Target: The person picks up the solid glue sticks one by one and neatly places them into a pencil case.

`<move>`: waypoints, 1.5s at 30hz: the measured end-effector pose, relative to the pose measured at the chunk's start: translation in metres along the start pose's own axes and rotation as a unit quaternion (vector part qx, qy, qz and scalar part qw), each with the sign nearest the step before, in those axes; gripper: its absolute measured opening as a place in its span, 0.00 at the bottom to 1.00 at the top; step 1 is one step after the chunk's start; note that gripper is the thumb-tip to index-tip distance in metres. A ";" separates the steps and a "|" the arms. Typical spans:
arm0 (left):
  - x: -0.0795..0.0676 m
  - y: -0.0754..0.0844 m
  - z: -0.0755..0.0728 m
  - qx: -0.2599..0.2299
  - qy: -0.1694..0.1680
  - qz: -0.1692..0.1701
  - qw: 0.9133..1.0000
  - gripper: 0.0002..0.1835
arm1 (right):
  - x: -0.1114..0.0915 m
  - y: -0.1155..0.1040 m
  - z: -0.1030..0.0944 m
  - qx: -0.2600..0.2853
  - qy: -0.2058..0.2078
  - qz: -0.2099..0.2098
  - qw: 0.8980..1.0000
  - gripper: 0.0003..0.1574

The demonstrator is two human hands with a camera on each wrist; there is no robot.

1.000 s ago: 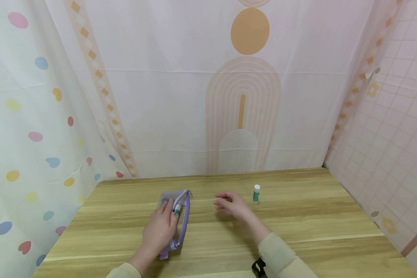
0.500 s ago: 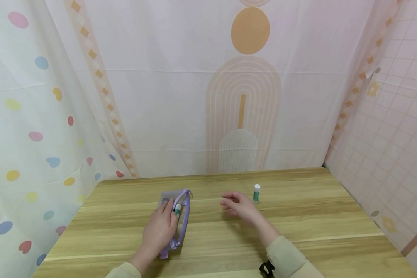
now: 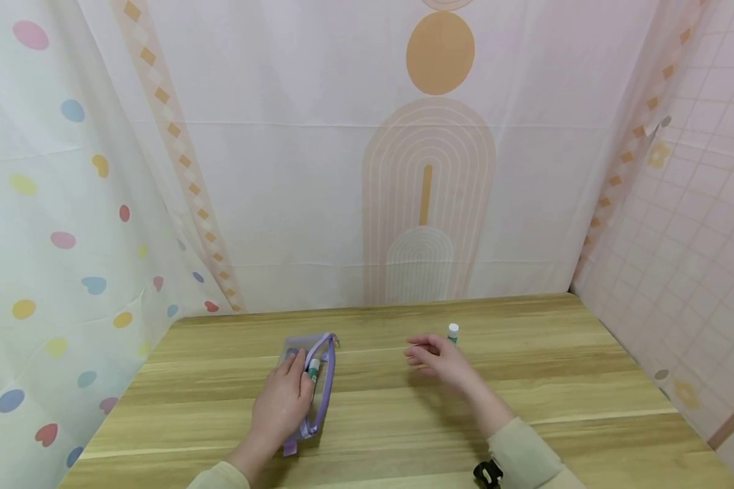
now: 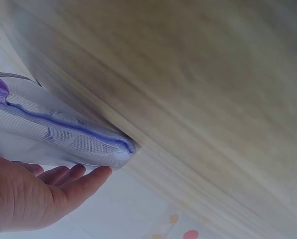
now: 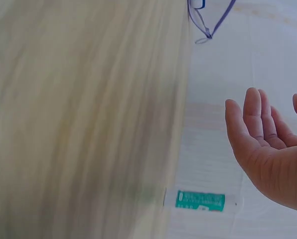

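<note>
A mesh zip pouch with purple trim lies on the table left of centre, its zipped mouth gaping toward the right. Inside the mouth shows a green glue stick with a white cap. My left hand rests on the pouch, fingers nearly straight along its side in the left wrist view; part of the pouch is hidden beneath it. A second glue stick stands upright farther right. My right hand, with loosely bent fingers and nothing in them, hovers just in front of it, covering its lower part in the head view.
The wooden table reaches back to a printed curtain. More patterned cloth hangs along the left and right sides. A black strap piece sits at my right sleeve.
My right hand has moved to the right, away from the pouch, and now overlaps the standing glue stick in the head view. My left hand and the pouch stay in place.
</note>
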State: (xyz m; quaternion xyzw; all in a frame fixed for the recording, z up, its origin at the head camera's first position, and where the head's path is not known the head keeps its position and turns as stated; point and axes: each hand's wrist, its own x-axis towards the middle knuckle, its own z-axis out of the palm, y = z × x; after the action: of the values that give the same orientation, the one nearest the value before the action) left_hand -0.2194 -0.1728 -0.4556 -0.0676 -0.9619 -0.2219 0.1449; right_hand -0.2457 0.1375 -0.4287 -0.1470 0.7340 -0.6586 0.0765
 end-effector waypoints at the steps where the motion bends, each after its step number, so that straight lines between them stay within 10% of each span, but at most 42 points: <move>1: 0.000 0.000 0.000 0.001 0.000 0.000 1.000 0.27 | -0.001 -0.001 -0.002 -0.001 0.000 -0.002 1.000 0.26; 45: 0.000 0.001 0.000 0.004 0.007 0.009 1.000 0.26 | -0.007 -0.003 -0.081 -0.053 0.143 0.014 0.988 0.29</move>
State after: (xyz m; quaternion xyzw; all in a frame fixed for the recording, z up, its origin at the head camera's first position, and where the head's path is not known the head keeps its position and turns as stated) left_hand -0.2188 -0.1717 -0.4550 -0.0747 -0.9610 -0.2172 0.1538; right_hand -0.2634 0.2164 -0.4166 -0.0446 0.7735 -0.6316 -0.0280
